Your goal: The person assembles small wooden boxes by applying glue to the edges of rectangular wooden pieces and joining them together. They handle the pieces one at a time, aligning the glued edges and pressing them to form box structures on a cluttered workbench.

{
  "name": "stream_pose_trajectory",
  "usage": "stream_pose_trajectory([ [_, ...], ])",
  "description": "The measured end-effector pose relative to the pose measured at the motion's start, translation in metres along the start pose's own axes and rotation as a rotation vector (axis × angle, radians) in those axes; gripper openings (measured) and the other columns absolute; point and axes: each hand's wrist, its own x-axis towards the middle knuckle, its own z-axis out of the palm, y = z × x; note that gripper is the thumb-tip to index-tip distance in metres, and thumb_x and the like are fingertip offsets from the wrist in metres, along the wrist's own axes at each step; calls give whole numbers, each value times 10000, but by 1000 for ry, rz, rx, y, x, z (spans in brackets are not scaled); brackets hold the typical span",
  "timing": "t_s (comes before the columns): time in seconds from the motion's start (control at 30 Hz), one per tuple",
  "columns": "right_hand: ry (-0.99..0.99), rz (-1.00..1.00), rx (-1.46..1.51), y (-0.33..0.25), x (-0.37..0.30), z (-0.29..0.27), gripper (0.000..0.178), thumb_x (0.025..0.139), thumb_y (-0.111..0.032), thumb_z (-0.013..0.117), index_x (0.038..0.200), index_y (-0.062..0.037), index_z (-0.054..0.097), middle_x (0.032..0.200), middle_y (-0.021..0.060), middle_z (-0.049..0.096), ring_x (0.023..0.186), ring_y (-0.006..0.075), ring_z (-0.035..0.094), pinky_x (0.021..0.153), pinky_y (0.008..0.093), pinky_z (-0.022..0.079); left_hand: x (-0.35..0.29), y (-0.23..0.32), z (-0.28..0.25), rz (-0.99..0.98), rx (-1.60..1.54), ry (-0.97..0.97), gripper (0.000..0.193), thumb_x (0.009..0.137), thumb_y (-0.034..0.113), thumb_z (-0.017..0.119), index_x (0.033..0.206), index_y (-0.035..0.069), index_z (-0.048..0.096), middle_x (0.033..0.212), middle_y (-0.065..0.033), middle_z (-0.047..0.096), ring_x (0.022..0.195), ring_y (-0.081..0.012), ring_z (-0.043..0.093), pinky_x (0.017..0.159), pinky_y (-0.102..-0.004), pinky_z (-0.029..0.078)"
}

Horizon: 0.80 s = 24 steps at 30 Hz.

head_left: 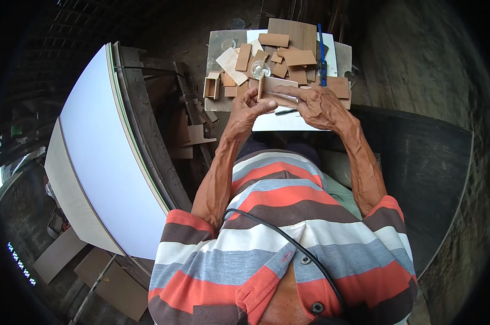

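Note:
Over the near side of the worktable, a small, partly assembled box of thin wooden panels (280,83) is between my hands. My left hand (247,111) pinches its left end, with the thumb on the near side. At the right end, my right hand (323,105) has its fingers curled around the panels, the index finger stretched along the inside. Just below them a dark pen-like tool (285,112) lies on a white board (283,124). Another small open wooden box (212,86) stands on the left of the table. Behind my hands sits a clear round dish (259,69).
Loose brown wooden pieces (299,57) are heaped across the worktable (217,49). A long blue tool (322,54) lies at their right. Large white sheets (107,151) lean at my left; a dark panel (418,157) is at my right. A black cable (277,230) crosses my shirt.

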Motion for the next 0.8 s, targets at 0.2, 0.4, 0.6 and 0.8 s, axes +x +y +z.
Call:
stream_pose_trajectory([
  [0.2, -103, 17, -116, 7, 5, -5, 602, 750, -80, 478, 1296, -304, 599, 650, 170, 600, 555, 308, 560, 582, 418, 475, 0, -2, -14, -20, -16, 18, 489, 786, 78, 755, 1195, -74, 536, 1051, -144, 661, 960, -187, 662, 897, -327, 548],
  [0.4, 15, -3, -205, 29, -18, -12, 521, 781, -36, 416, 1263, -103, 603, 641, 138, 624, 569, 184, 616, 605, 334, 511, 0, 1, -20, -3, -17, -2, 498, 829, 64, 705, 1241, -88, 471, 1156, -181, 623, 1075, -253, 637, 987, -415, 511],
  [0.6, 64, 193, 709, 17, -23, 16, 544, 794, -15, 487, 1331, -74, 552, 602, -2, 492, 604, 86, 538, 657, 246, 466, 5, -1, -16, 25, -156, -9, 508, 836, 108, 709, 1241, -85, 471, 1171, -194, 618, 1083, -268, 634, 999, -412, 500],
  [0.8, 150, 188, 668, 15, -25, 38, 559, 793, -7, 494, 1345, -81, 539, 695, 2, 533, 634, 67, 513, 644, 223, 444, 5, -3, -17, 50, -160, 29, 505, 826, 61, 693, 1256, -86, 474, 1144, -199, 619, 1051, -257, 646, 961, -382, 540],
])
